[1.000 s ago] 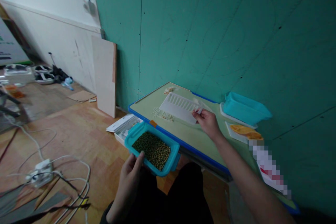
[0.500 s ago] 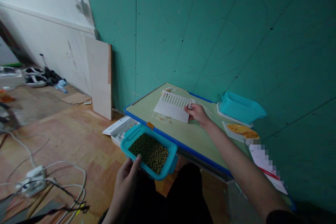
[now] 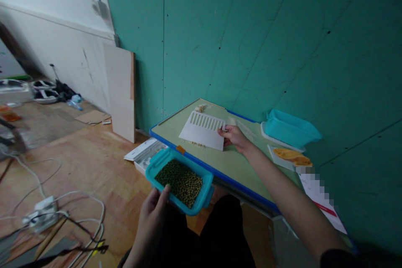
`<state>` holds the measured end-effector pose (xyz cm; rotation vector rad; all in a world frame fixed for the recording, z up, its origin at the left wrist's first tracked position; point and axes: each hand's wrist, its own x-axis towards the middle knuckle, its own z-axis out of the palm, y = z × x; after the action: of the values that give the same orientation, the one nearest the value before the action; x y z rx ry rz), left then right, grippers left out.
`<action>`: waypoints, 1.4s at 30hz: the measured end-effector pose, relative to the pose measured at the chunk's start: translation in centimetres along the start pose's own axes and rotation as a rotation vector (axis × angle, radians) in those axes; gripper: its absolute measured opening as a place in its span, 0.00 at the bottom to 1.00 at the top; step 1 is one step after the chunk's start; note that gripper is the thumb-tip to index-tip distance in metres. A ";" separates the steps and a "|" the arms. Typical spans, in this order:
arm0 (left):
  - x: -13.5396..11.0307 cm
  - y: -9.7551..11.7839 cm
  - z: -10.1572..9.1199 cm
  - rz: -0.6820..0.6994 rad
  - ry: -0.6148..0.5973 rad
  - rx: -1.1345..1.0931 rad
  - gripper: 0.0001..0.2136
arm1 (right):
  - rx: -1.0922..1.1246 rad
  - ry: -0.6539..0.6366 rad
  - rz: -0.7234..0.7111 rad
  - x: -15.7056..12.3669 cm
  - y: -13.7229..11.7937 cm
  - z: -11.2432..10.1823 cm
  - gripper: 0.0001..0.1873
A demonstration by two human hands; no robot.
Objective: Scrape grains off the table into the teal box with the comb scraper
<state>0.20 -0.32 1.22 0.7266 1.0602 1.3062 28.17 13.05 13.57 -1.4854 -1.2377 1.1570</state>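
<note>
My left hand [image 3: 154, 211] grips the near edge of a teal container [image 3: 163, 160] full of green beans [image 3: 180, 181], held just below the front edge of a green table with a blue rim [image 3: 201, 164]. On the table, my right hand [image 3: 234, 137] pinches the right edge of a white slotted scraper card [image 3: 202, 130], tilted on the tabletop. A few pale grains [image 3: 197, 144] show at the card's lower edge and another small pile [image 3: 201, 108] lies near the far corner.
A teal tub on a white lid [image 3: 290, 130] and a white tray of orange food [image 3: 291, 157] sit at the table's right. A white box [image 3: 145, 153], a wooden board [image 3: 121, 92] and cables with a power strip [image 3: 40, 213] are on the floor at left.
My right hand has drawn the white card toward the table's front edge, over the pale grains. The left hand keeps the bean container at the rim.
</note>
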 end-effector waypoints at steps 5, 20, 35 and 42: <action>0.2 -0.3 0.0 -0.012 0.003 -0.016 0.20 | 0.038 -0.044 0.024 0.1 0.3 0.2 0.13; 0.0 0.1 0.1 0.027 0.001 -0.013 0.17 | 0.057 -0.101 0.053 -0.7 -0.1 1.6 0.15; -0.3 -1.1 0.3 0.014 0.040 -0.009 0.18 | 0.099 -0.103 0.068 -2.6 0.4 1.5 0.18; -1.1 -0.7 1.7 0.029 0.059 -0.041 0.18 | 0.103 -0.090 0.076 -3.5 0.9 1.5 0.18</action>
<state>2.09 -1.32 1.43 0.6787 1.0704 1.3770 26.65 9.52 12.82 -1.4268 -1.1720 1.3313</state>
